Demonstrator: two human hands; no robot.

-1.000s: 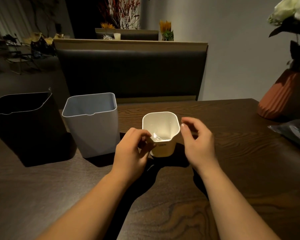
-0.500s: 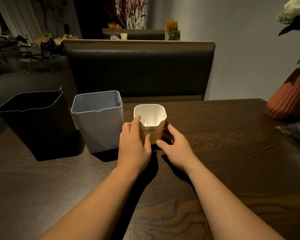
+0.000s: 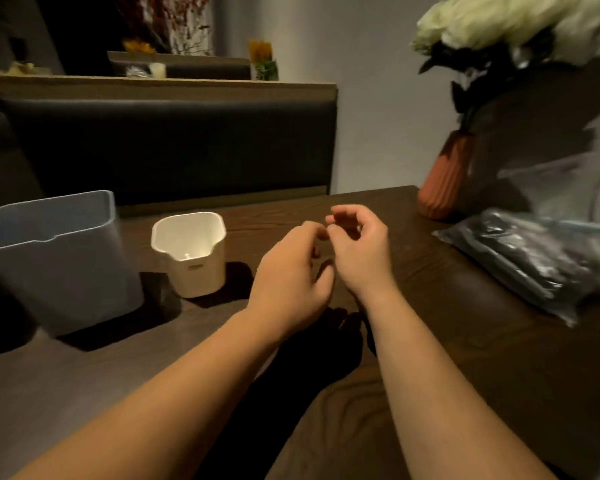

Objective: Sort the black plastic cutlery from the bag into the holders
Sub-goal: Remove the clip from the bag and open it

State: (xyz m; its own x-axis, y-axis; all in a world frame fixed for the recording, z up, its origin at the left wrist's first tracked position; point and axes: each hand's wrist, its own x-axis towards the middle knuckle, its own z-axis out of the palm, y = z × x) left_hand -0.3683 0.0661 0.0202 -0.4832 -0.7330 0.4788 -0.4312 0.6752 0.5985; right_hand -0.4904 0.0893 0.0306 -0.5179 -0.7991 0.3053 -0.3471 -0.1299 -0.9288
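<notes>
A small cream holder (image 3: 194, 258) stands upright on the dark wooden table (image 3: 465, 358), with nothing visible inside it. A larger grey holder (image 3: 59, 258) stands just left of it. At the right edge lies a clear plastic bag (image 3: 530, 261) full of black cutlery. My left hand (image 3: 291, 275) and my right hand (image 3: 361, 251) hover side by side over the table, to the right of the cream holder and apart from it. Both hands have loosely curled fingers and hold nothing.
An orange ribbed vase (image 3: 444, 178) with white flowers stands at the back right, just behind the bag. A dark padded bench back (image 3: 174, 147) runs along the table's far side. The view is tilted and slightly blurred.
Both hands have let go of the cream holder and moved right, away from it. The view has swung right, so the black holder is out of frame and the bag is in view.
</notes>
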